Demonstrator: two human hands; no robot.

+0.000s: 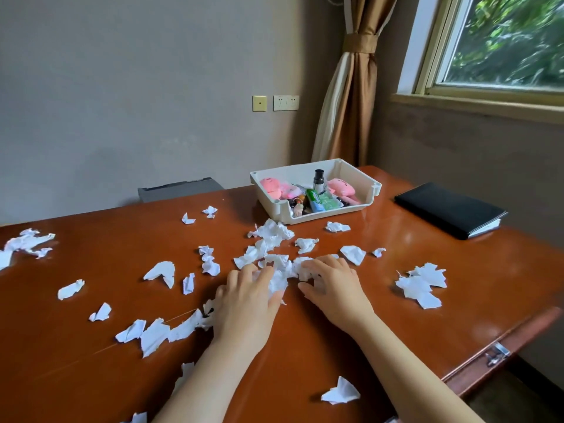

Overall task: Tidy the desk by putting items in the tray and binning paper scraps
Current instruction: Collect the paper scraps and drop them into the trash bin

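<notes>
Paper scraps (282, 274) mid-frame: your left grip (247, 297) and right grip (332, 288) curl onto them, probably bunching a handful to bin.

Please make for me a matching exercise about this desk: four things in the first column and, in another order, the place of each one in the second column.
Things
1. green packet
2. black folder
3. pile of paper scraps
4. brown curtain

Places
A. tied back beside the window
B. gathered between the left hand and the right hand
C. inside the white tray
D. flat on the desk, right of the tray

Pairs: 1-C, 2-D, 3-B, 4-A.
</notes>
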